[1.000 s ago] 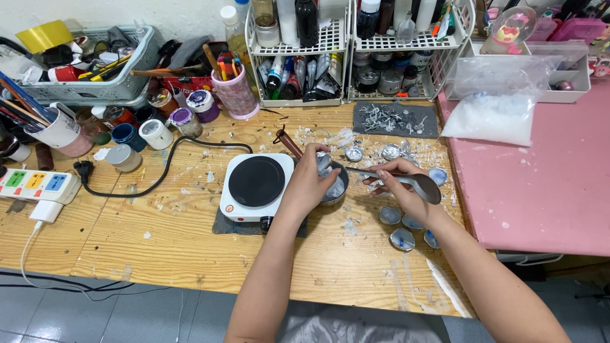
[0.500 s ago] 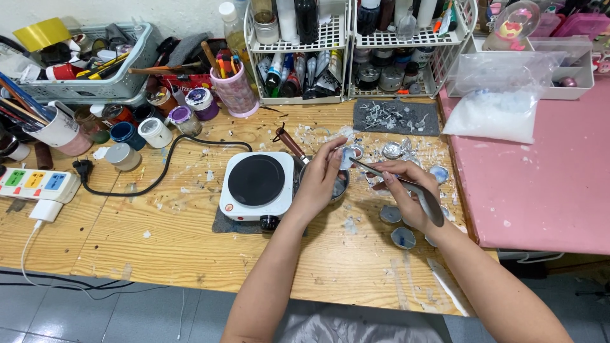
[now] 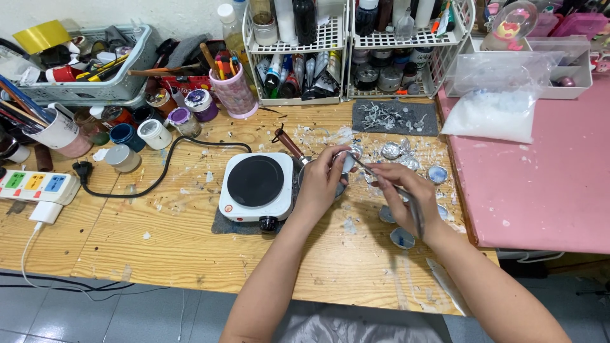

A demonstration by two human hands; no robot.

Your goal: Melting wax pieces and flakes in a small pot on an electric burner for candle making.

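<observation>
- Left hand, fingers pinched on a small round metal cup, held over a small pot just right of the hot plate
- Right hand, closed around a metal spoon, handle tip poked into the cup, bowl end pointing back toward the wrist
- Pot's brown handle angled up and away, past the hot plate's back right corner
- More small metal cups with bluish filling scattered right of the hot plate, around and under the right hand
- Grey mat with metal bits behind and to the right of the hot plate
- Clear bag of white flakes far right of the hot plate, on a pink table
- Black cord running left from the hot plate to a plug beside a power strip
- Pink cup of brushes and white wire racks of bottles behind the hot plate
- Paint jars behind and left of the hot plate
</observation>
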